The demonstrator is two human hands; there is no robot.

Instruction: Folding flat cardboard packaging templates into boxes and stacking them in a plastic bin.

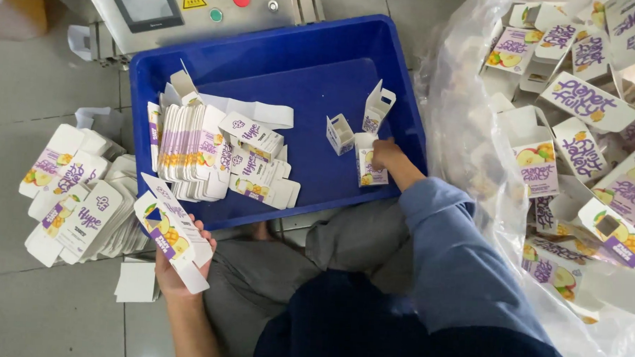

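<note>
Our left hand clenched a flat carton blank, its long axis slanting up-left toward the floor stack, outside the blue tub. Our right hand reached into the tub's right side, fingers seemingly pinching a folded small box, though the grip was partly hidden. 2 more opened boxes stood just beyond it, nearer that outstretched arm.

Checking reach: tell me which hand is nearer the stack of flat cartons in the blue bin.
Left. The left hand is just below the stack of flat cartons, outside the blue bin; the right hand is across the bin.
</note>
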